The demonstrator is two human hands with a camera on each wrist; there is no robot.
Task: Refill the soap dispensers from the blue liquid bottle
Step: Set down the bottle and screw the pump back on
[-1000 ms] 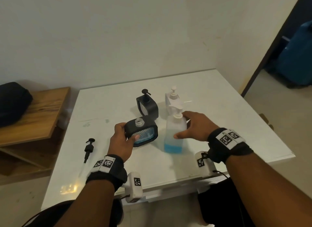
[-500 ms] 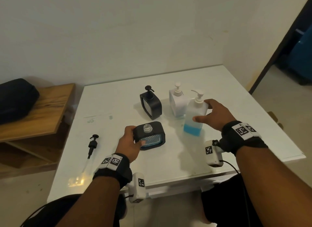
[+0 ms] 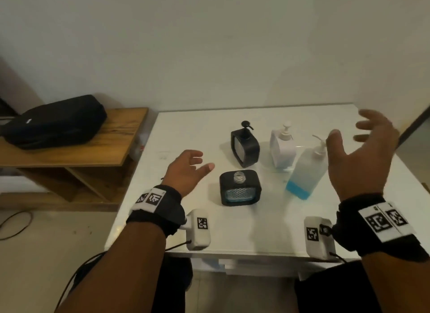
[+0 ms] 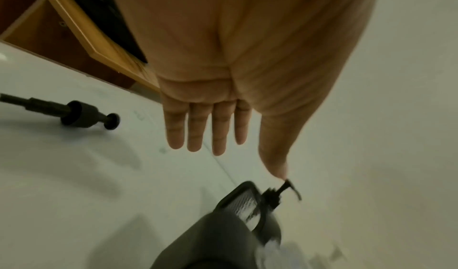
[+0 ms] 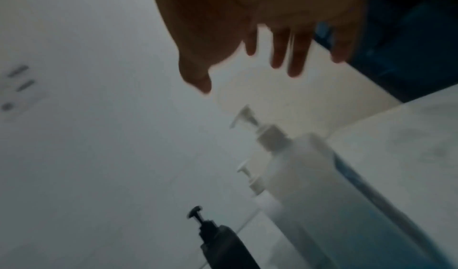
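A clear bottle point(image 3: 307, 170) with blue liquid at its bottom and a white pump stands on the white table point(image 3: 190, 131); it also shows in the right wrist view point(image 5: 329, 191). My right hand point(image 3: 363, 154) hovers to its right, fingers spread, holding nothing. An uncapped black dispenser point(image 3: 240, 188) with blue liquid inside stands near the front. My left hand point(image 3: 188, 168) is open just left of it, apart from it. Behind stand a black dispenser point(image 3: 245, 147) and a white dispenser point(image 3: 282, 147), both with pumps. The loose black pump point(image 4: 81, 113) lies on the table in the left wrist view.
A wooden side bench point(image 3: 76, 147) with a black bag point(image 3: 53, 120) stands left of the table. A wall runs behind the table. A dark doorway point(image 3: 418, 124) opens at the right. A cable point(image 3: 16, 224) lies on the floor at left.
Both hands have let go: the left released the uncapped black dispenser and drew left, the right released the blue liquid bottle and lifted away to the right. The bottle stands beside the white dispenser.
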